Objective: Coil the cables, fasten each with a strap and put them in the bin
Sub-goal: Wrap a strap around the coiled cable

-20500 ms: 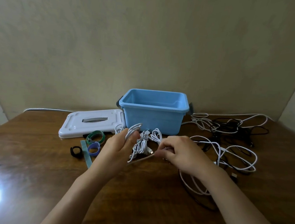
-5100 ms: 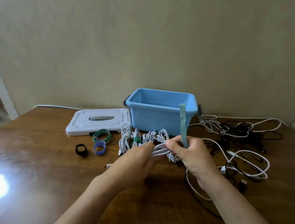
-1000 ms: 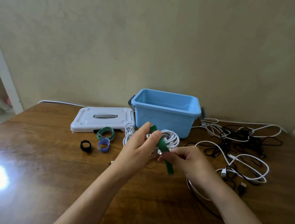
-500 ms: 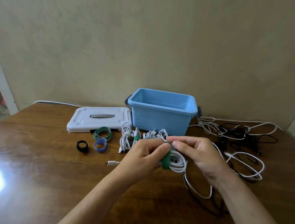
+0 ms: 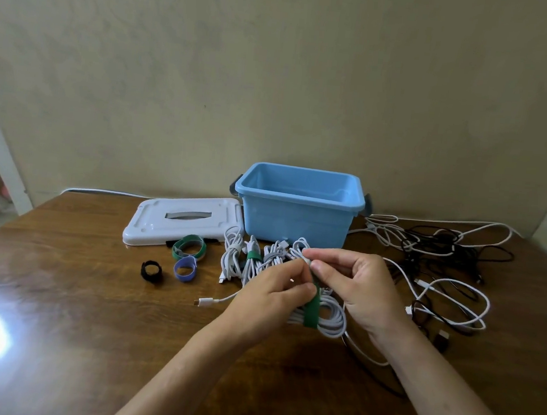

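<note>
My left hand (image 5: pixel 276 293) and my right hand (image 5: pixel 354 285) hold a coiled white cable (image 5: pixel 330 318) just above the table, in front of the blue bin (image 5: pixel 299 203). A dark green strap (image 5: pixel 312 310) runs around the coil; my left thumb and fingers pinch it, and my right fingertips pinch the strap's top end. One plug end of this cable (image 5: pixel 204 301) lies on the table to the left. Several white cable bundles (image 5: pixel 251 261), one with a green strap, lie behind my hands. The bin looks empty.
The bin's white lid (image 5: pixel 178 219) lies left of it. Rolled spare straps, green (image 5: pixel 189 246), purple (image 5: pixel 184 268) and black (image 5: pixel 151 271), sit in front of the lid. A tangle of loose white and black cables (image 5: pixel 440 255) covers the table's right side.
The green strap, loose and slanting a second ago, now wraps around the coil. The hands have closed together on it and sunk slightly toward the table.
</note>
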A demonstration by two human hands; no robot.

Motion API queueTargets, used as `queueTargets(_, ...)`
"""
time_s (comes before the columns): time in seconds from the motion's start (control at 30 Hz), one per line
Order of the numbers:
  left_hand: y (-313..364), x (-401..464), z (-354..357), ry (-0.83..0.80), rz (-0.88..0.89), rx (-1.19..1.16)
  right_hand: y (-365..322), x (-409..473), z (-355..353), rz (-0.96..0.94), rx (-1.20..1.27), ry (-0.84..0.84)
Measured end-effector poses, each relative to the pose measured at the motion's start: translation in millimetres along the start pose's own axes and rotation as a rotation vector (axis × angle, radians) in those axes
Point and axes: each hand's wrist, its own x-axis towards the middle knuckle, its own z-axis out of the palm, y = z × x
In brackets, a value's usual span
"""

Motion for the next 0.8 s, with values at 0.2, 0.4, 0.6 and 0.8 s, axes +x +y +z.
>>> queueTargets(0.2, -3.2, 2.4, 7.1, 0.002, -0.108, -0.071, -1.2, -0.1, 2.3, -0.063, 0.04, 0.102)
queueTargets(0.4, -1.4, 4.2, 6.8, -0.141, -0.185, -0.233, -1.9, -5.5, 7.0, -0.105, 0.0, 0.098)
queueTargets(0.6, 2.9, 2.4, 6.2, -0.23, -0.259, -0.283, -4.1, -9.7, 11.4, -0.142, -0.006, 0.114)
queueTargets(0.8, -3.1, 4.6, 5.0, -0.165, -0.271, -0.29, -8.6, -12.8, 13.7, -0.159, -0.059, 0.106)
